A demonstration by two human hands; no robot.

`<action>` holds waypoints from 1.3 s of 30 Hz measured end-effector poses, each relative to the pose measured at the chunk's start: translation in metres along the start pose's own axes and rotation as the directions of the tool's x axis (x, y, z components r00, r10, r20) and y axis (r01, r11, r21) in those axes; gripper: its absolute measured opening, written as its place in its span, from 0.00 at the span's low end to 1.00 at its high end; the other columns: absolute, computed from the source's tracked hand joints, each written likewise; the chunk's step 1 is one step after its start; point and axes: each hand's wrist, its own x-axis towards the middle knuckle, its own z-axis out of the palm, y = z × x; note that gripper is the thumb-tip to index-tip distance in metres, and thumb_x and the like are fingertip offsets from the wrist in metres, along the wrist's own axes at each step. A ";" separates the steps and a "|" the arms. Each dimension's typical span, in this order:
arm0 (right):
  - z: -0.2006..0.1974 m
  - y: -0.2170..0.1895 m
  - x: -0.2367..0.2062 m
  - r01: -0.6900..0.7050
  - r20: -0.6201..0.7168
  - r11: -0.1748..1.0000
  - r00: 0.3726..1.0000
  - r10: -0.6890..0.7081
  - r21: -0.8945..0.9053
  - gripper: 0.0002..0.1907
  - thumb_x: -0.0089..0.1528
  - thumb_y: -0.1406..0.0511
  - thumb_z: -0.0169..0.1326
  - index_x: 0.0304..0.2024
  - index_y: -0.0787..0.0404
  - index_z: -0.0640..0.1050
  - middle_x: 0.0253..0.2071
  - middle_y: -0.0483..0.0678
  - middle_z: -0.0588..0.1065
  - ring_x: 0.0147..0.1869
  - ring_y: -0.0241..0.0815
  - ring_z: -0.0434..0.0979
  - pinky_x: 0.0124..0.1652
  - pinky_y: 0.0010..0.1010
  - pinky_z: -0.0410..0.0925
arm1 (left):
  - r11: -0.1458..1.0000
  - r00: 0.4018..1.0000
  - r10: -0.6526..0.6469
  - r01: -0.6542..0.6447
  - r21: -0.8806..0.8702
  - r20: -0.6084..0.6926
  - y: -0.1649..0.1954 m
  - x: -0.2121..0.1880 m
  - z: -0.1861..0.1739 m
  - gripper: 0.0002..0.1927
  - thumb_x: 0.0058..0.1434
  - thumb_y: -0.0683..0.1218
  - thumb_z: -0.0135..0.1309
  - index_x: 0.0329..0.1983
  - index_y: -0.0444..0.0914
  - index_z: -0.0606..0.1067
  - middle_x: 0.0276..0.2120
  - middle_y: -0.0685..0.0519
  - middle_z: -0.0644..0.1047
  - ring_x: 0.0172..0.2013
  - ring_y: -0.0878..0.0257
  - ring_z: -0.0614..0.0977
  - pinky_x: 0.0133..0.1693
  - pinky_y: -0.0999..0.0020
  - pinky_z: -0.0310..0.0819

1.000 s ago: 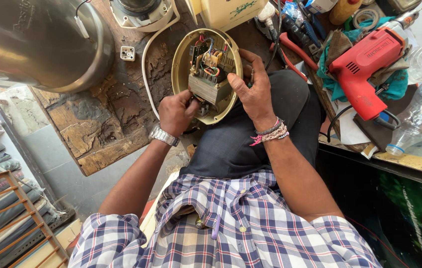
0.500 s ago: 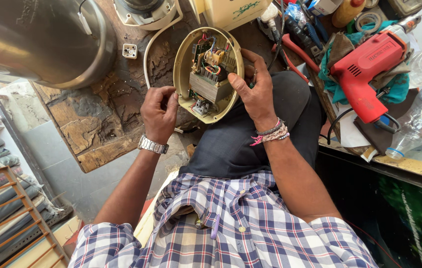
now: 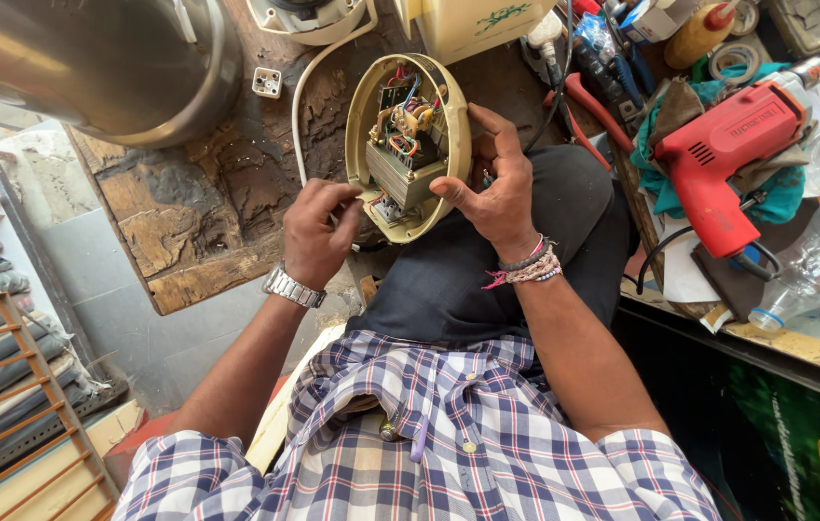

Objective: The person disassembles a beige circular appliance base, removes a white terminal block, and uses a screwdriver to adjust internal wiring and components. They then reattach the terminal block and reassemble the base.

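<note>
Rim grip suits this oval cream plastic appliance shell, probably light and stiff with fragile wiring exposed inside, resting tilted on the knee, long axis pointing away from the person, right hand clasping its rim, left hand curled narrow at its lower edge.

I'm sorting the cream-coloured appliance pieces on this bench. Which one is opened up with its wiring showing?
The oval housing held between both hands: its inside faces up, showing wires and a circuit board. The round piece and boxy piece behind it look closed.
</note>
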 end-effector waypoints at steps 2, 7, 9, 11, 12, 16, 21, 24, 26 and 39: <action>0.000 0.000 0.001 0.006 0.005 1.000 1.000 -0.006 -0.016 0.50 0.59 0.44 0.68 0.71 0.65 0.63 0.51 0.54 0.80 0.54 0.39 0.83 0.50 0.27 0.78 | 0.996 0.993 0.081 -0.083 0.015 0.081 0.001 0.004 -0.003 0.07 0.65 0.41 0.60 0.45 0.38 0.80 0.40 0.50 0.80 0.36 0.62 0.84 0.36 0.69 0.81; -0.002 0.001 0.000 0.000 0.005 1.000 1.000 0.001 -0.030 0.50 0.58 0.44 0.68 0.70 0.65 0.63 0.49 0.54 0.80 0.52 0.38 0.83 0.48 0.27 0.78 | 0.871 0.889 0.246 -0.378 0.314 0.386 -0.004 0.021 -0.006 0.06 0.61 0.45 0.61 0.42 0.43 0.82 0.29 0.52 0.78 0.27 0.58 0.82 0.28 0.62 0.75; -0.002 0.001 0.000 0.000 0.007 1.000 1.000 0.001 -0.028 0.51 0.58 0.43 0.67 0.70 0.65 0.63 0.50 0.54 0.80 0.52 0.39 0.83 0.48 0.27 0.78 | 0.825 0.824 0.254 -0.458 0.330 0.506 -0.009 0.033 -0.004 0.04 0.61 0.47 0.61 0.38 0.44 0.81 0.27 0.54 0.79 0.26 0.59 0.82 0.27 0.62 0.75; -0.003 0.001 0.000 0.012 0.006 1.000 1.000 -0.012 -0.024 0.50 0.58 0.43 0.67 0.70 0.65 0.63 0.51 0.54 0.80 0.54 0.39 0.83 0.50 0.27 0.79 | 0.775 0.748 0.273 -0.543 0.322 0.605 -0.013 0.043 -0.002 0.05 0.61 0.48 0.61 0.32 0.44 0.80 0.26 0.55 0.80 0.25 0.59 0.83 0.26 0.62 0.76; -0.003 0.001 0.000 0.018 0.006 1.000 1.000 -0.018 -0.021 0.50 0.59 0.43 0.67 0.70 0.65 0.63 0.52 0.54 0.79 0.55 0.39 0.83 0.50 0.28 0.79 | 0.777 0.737 0.250 -0.540 0.324 0.627 -0.014 0.047 -0.001 0.04 0.61 0.48 0.61 0.34 0.44 0.81 0.24 0.55 0.81 0.23 0.59 0.82 0.25 0.62 0.76; -0.003 0.001 0.002 -0.033 0.011 0.999 0.999 0.034 -0.024 0.49 0.59 0.45 0.68 0.70 0.65 0.64 0.50 0.53 0.80 0.52 0.38 0.82 0.49 0.27 0.77 | 0.752 0.663 0.257 -0.594 0.285 0.703 -0.017 0.058 0.003 0.06 0.58 0.50 0.62 0.36 0.46 0.83 0.23 0.53 0.82 0.22 0.58 0.83 0.25 0.61 0.77; -0.001 0.000 0.004 -0.077 0.014 0.995 0.997 0.076 0.059 0.46 0.60 0.48 0.69 0.69 0.65 0.64 0.49 0.51 0.79 0.52 0.36 0.81 0.49 0.25 0.76 | 0.731 0.623 0.311 -0.640 0.238 0.718 -0.029 0.061 0.003 0.07 0.59 0.51 0.62 0.36 0.45 0.83 0.24 0.52 0.82 0.23 0.58 0.83 0.27 0.61 0.77; 0.000 -0.002 0.005 -0.066 0.020 0.992 0.998 0.064 0.105 0.44 0.62 0.50 0.70 0.70 0.65 0.64 0.51 0.52 0.79 0.55 0.36 0.81 0.53 0.26 0.76 | 0.762 0.687 0.372 -0.610 0.218 0.625 -0.040 0.052 0.010 0.06 0.60 0.49 0.61 0.36 0.44 0.83 0.24 0.52 0.82 0.22 0.58 0.82 0.26 0.61 0.76; -0.001 -0.002 0.006 -0.097 0.004 0.995 0.995 0.097 0.011 0.44 0.60 0.51 0.69 0.69 0.65 0.65 0.47 0.51 0.79 0.50 0.36 0.80 0.47 0.25 0.73 | 0.803 0.766 0.389 -0.554 0.219 0.512 -0.046 0.040 0.016 0.05 0.61 0.47 0.59 0.37 0.45 0.83 0.23 0.52 0.81 0.21 0.58 0.82 0.24 0.62 0.75; 0.001 0.001 0.010 -0.078 -0.036 0.997 0.996 0.079 0.029 0.39 0.64 0.54 0.68 0.67 0.67 0.66 0.51 0.53 0.79 0.53 0.39 0.82 0.52 0.28 0.75 | 0.999 0.997 -0.021 0.019 0.034 0.079 -0.030 0.005 -0.016 0.08 0.65 0.45 0.62 0.46 0.39 0.82 0.36 0.52 0.81 0.30 0.67 0.82 0.31 0.72 0.77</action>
